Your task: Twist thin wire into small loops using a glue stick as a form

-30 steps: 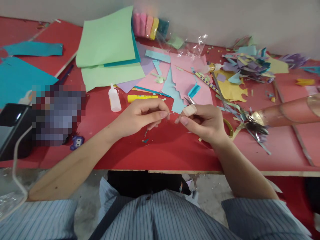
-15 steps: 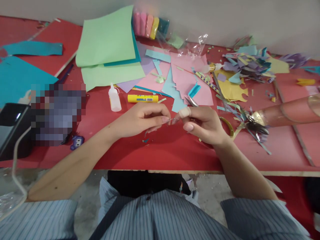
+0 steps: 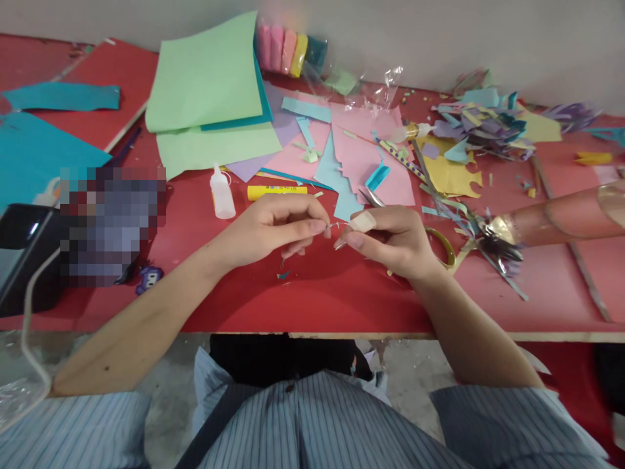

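Note:
Over the red table, my left hand is closed, thumb and index finger pinching one end of a thin, shiny, pale strand. My right hand, which has a bandage on its index finger, pinches the other end. I cannot tell whether the strand is wire or plastic. A yellow glue stick lies just beyond my left hand, and a white squeeze bottle stands to its left. Metal scissor blades show behind my right hand. A tape roll is partly hidden by that hand.
Green paper sheets and pink paper spread along the back. Packs of coloured clay rest by the wall. Shredded paper is heaped at right, near a pinkish tube. A black device stands at left.
The strand now shows as a thin arc between my fingers. My right thumb has moved in against the index finger. My left hand has shifted slightly left.

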`<state>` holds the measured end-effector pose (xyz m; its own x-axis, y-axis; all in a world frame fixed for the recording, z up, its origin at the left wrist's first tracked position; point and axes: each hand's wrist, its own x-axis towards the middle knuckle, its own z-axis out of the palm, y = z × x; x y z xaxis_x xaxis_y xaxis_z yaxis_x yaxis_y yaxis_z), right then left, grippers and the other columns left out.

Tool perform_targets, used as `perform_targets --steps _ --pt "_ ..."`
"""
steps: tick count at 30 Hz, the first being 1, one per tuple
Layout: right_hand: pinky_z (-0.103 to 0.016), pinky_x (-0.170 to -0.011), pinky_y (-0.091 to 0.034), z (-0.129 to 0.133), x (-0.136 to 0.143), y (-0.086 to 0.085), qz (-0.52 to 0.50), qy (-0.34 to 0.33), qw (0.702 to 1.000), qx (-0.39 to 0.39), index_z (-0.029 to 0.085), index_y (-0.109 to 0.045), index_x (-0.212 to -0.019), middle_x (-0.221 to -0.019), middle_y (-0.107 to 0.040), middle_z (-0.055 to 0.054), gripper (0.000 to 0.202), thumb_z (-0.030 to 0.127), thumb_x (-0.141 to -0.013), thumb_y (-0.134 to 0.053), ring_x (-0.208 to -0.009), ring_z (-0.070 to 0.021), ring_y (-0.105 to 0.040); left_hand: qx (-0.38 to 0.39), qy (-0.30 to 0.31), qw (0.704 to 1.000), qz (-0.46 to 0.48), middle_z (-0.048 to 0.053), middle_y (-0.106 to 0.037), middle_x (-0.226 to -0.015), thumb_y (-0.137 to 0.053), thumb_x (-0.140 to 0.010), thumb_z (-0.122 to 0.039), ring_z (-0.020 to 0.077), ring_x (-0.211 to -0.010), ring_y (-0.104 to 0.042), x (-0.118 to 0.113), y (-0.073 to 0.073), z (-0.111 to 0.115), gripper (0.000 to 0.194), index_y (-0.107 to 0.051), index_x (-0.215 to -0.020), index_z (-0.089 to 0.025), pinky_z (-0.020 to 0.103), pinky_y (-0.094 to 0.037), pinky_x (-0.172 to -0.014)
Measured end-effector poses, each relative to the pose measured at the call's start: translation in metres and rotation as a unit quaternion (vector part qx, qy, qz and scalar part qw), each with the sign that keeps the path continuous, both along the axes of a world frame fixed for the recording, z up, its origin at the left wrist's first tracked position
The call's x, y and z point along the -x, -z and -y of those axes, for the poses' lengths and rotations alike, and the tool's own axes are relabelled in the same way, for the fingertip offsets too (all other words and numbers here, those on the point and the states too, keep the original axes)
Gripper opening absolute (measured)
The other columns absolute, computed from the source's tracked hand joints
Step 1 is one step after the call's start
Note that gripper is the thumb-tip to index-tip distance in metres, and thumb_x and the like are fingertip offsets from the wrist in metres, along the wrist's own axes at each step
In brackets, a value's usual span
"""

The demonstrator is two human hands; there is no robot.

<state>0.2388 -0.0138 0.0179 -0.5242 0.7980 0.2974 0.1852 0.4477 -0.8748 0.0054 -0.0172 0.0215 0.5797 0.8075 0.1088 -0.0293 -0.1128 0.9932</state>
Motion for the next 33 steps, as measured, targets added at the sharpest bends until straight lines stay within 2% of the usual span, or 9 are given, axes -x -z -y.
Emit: perform_targets --steps 3,8,13,16,20,24,28,30,33 --pt "-0.023 -0.040 -0.024 0.0001 0.0024 0.0014 0.016 -0.036 0.999 0.010 0.017 -0.077 -0.078 -0.055 -0.056 0.003 0.027 0.037 -0.093 -0.069 -0.045 -0.0056 -0.034 0.001 0.005 1.000 -0.003 -0.004 -0.054 -0.057 -0.063 -0.097 -0.029 0.0071 -0.045 -0.049 -0.0004 0.0008 -0.0003 0.018 -0.068 -0.085 -0.016 0.021 -0.045 -0.048" --pt "-0.022 -0.043 -0.024 -0.0008 0.0029 -0.0011 0.043 -0.063 0.997 0.009 0.016 -0.071 -0.072 -0.055 -0.051 0.004 0.029 0.033 -0.095 -0.065 -0.048 -0.0053 -0.034 0.009 0.012 1.000 -0.016 -0.003 -0.055 -0.059 -0.062 -0.096 -0.023 0.0062 -0.046 -0.049 -0.0010 0.0021 -0.0002 0.015 -0.067 -0.085 -0.015 0.020 -0.043 -0.046" --pt "-0.025 -0.048 -0.027 -0.0014 -0.0010 -0.0007 0.038 -0.001 0.999 -0.026 0.018 -0.067 -0.071 -0.054 -0.048 0.005 0.030 0.035 -0.096 -0.066 -0.048 -0.0066 -0.037 -0.007 -0.009 1.000 -0.013 -0.004 -0.051 -0.056 -0.061 -0.097 -0.025 0.0067 -0.046 -0.048 -0.0006 0.0028 0.0002 0.016 -0.065 -0.084 -0.017 0.021 -0.042 -0.047" --pt "-0.026 -0.049 -0.027 -0.0008 -0.0025 0.0011 0.046 0.044 0.996 -0.057 0.018 -0.061 -0.065 -0.052 -0.042 0.006 0.036 0.034 -0.097 -0.063 -0.049 -0.0075 -0.033 -0.020 -0.024 0.999 -0.022 -0.004 -0.051 -0.057 -0.061 -0.098 -0.027 0.0071 -0.047 -0.048 -0.0007 0.0038 0.0003 0.017 -0.064 -0.085 -0.017 0.022 -0.041 -0.049" --pt "-0.026 -0.048 -0.024 0.0005 -0.0010 0.0006 0.060 0.052 0.994 -0.072 0.018 -0.053 -0.061 -0.052 -0.032 0.007 0.038 0.027 -0.097 -0.061 -0.049 -0.0075 -0.028 -0.026 -0.019 0.999 -0.026 -0.005 -0.050 -0.057 -0.059 -0.098 -0.027 0.0069 -0.046 -0.047 -0.0021 0.0036 0.0006 0.018 -0.062 -0.084 -0.017 0.022 -0.040 -0.048" --pt "-0.024 -0.047 -0.023 -0.0008 0.0017 -0.0006 0.065 -0.009 0.994 -0.085 0.018 -0.051 -0.063 -0.054 -0.034 0.007 0.032 0.018 -0.093 -0.062 -0.049 -0.0061 -0.026 -0.085 -0.016 0.994 -0.061 -0.005 -0.054 -0.061 -0.063 -0.096 -0.026 0.0056 -0.048 -0.047 -0.0046 0.0014 0.0007 0.016 -0.064 -0.084 -0.017 0.021 -0.037 -0.047" --pt "-0.022 -0.047 -0.024 -0.0035 0.0009 0.0013 0.067 -0.052 0.992 -0.096 0.017 -0.054 -0.066 -0.055 -0.037 0.007 0.029 0.018 -0.094 -0.060 -0.050 -0.0052 -0.028 -0.131 -0.019 0.988 -0.081 -0.004 -0.059 -0.066 -0.065 -0.094 -0.024 0.0054 -0.053 -0.048 -0.0058 0.0004 0.0001 0.013 -0.067 -0.085 -0.016 0.021 -0.039 -0.051" --pt "-0.021 -0.048 -0.026 -0.0040 -0.0010 0.0028 0.084 -0.054 0.988 -0.115 0.017 -0.058 -0.070 -0.056 -0.041 0.007 0.025 0.019 -0.095 -0.059 -0.050 -0.0052 -0.031 -0.136 -0.020 0.987 -0.083 -0.004 -0.060 -0.067 -0.064 -0.095 -0.024 0.0057 -0.054 -0.049 -0.0054 0.0009 -0.0001 0.014 -0.068 -0.085 -0.016 0.021 -0.039 -0.053" --pt "-0.021 -0.052 -0.029 -0.0035 -0.0038 0.0056 0.128 -0.029 0.974 -0.183 0.017 -0.063 -0.083 -0.058 -0.043 0.007 0.012 0.020 -0.094 -0.062 -0.052 -0.0057 -0.035 -0.137 -0.028 0.985 -0.098 -0.003 -0.061 -0.068 -0.063 -0.096 -0.025 0.0064 -0.057 -0.051 -0.0046 0.0025 0.0000 0.015 -0.068 -0.085 -0.016 0.021 -0.040 -0.054"
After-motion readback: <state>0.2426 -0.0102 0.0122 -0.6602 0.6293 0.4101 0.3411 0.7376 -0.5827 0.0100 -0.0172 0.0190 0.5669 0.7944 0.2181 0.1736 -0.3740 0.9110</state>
